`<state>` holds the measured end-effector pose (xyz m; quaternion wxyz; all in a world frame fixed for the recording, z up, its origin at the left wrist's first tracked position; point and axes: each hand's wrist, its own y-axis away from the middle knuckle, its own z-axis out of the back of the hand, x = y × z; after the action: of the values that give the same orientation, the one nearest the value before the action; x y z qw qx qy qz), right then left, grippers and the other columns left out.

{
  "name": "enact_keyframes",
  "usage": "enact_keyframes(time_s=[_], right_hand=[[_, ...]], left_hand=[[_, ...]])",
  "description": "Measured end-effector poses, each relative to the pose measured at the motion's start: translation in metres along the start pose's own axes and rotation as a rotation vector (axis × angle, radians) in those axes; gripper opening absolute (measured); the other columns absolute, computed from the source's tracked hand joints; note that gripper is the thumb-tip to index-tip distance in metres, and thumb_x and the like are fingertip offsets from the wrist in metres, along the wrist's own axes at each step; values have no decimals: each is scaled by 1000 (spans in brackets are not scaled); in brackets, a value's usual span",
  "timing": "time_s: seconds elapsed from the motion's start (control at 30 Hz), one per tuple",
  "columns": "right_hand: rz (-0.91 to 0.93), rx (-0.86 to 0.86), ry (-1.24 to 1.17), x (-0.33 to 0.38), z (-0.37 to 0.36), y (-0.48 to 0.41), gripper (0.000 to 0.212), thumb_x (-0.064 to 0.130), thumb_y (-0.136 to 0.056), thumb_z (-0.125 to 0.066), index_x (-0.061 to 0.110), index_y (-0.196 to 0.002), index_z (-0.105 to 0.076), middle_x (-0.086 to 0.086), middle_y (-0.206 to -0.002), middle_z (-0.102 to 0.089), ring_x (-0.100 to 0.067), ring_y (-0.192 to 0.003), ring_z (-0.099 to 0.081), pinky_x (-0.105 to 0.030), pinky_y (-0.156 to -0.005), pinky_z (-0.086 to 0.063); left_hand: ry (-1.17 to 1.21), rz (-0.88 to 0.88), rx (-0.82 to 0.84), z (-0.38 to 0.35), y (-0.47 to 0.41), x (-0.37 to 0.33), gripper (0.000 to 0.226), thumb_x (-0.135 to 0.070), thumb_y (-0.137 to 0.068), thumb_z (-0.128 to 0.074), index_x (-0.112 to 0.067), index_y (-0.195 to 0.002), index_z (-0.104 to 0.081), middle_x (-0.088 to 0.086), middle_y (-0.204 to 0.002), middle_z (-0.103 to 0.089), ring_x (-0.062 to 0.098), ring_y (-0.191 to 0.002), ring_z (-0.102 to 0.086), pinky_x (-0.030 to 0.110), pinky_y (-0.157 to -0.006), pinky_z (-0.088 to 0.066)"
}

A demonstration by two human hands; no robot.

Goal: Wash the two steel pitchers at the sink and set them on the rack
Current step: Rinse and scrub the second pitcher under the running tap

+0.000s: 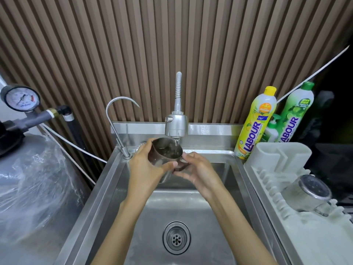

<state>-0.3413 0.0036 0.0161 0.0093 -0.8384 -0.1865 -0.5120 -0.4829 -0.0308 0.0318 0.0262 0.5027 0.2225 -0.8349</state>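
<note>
A steel pitcher [165, 152] is held over the steel sink [191, 211], tilted with its mouth under the tap head [176, 124]; water runs into it. My left hand [147, 167] grips its body, thumb across the front. My right hand [198, 169] holds its handle on the right side. The second steel pitcher [307, 194] lies on its side on the white rack [305, 236] to the right of the sink.
A thin gooseneck filter tap [118, 119] stands at the sink's back left. Yellow [256, 123] and green [296, 111] dish soap bottles stand at the back right. A cutlery holder [282, 155] sits on the rack. A wrapped tank [32, 180] with a pressure gauge [20, 98] stands left.
</note>
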Motion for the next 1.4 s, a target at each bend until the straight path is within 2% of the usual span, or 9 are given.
enact_keyframes(time_s=[0.17, 0.27, 0.4, 0.67, 0.8, 0.97, 1.2, 1.3, 1.4], right_hand=[[189, -251, 470, 1, -2, 2, 31, 5, -81, -64, 17, -57, -49, 8, -69, -65, -10, -67, -55, -22, -68, -47], [354, -294, 937, -5, -9, -2, 13, 8, -80, -66, 15, -70, -62, 0, -81, -70, -4, -58, -49, -7, -58, -38], [527, -240, 1318, -20, -8, -9, 5, 5, -83, -57, 7, -78, -57, -14, -86, -62, -28, -78, -53, -31, -66, -40], [725, -126, 1595, -29, -5, -26, 24, -18, -63, -55, -2, -80, -60, -19, -96, -57, -37, -88, -56, -29, -52, -33], [787, -188, 1487, -26, -2, -29, 16, -12, -72, -57, -1, -82, -63, -19, -104, -62, -35, -98, -61, -30, -54, -45], [362, -421, 839, -15, 11, -26, 22, 15, -82, -66, 18, -65, -53, -1, -71, -61, -12, -59, -54, -13, -57, -40], [194, -197, 66, -22, 17, -5, 23, 1, -88, -57, 7, -69, -47, -15, -119, -64, -28, -112, -61, -40, -96, -50], [202, -135, 0, -22, 17, -1, 21, 3, -90, -55, 6, -71, -46, -22, -117, -63, -33, -111, -61, -40, -92, -52], [184, -180, 117, -19, 17, 5, 17, 12, -89, -59, 3, -76, -51, -21, -93, -66, -32, -95, -67, -36, -77, -59]], left_hand=[[618, 524, 195, 3, 1, 26, 26, -15, -88, -60, -6, -112, -65, 6, -105, -71, 14, -95, -67, 33, -101, -46], [783, 741, 215, -16, 2, 44, 27, -20, -99, -41, -3, -96, -62, 10, -85, -70, 11, -64, -69, 24, -62, -58], [812, 953, 149, -45, 3, 55, 27, -15, -101, -37, -8, -84, -55, 4, -57, -63, 8, -36, -57, 15, -34, -43], [423, 833, 334, -58, 0, 73, 35, 11, -87, -34, -9, -67, -54, -7, -42, -52, 5, -41, -46, 20, -49, -37], [459, 783, 403, -57, -3, 73, 42, 7, -77, -56, -7, -116, -58, -2, -73, -61, 4, -59, -52, 14, -57, -40], [581, 631, 295, -60, 0, 61, 37, 5, -76, -69, -9, -108, -58, 3, -90, -71, 11, -77, -62, 19, -65, -44], [334, 211, 92, -47, 9, 42, 77, -20, -62, -82, -33, -128, -45, -4, -119, -62, 7, -109, -59, 13, -85, -47], [160, 83, 25, -37, 11, 31, 84, -21, -62, -86, -23, -135, -44, -8, -126, -56, -2, -113, -51, 12, -100, -36], [31, 24, -30, -28, 15, 20, 88, -27, -61, -86, -14, -138, -44, -16, -122, -47, -14, -105, -44, -9, -86, -24]])
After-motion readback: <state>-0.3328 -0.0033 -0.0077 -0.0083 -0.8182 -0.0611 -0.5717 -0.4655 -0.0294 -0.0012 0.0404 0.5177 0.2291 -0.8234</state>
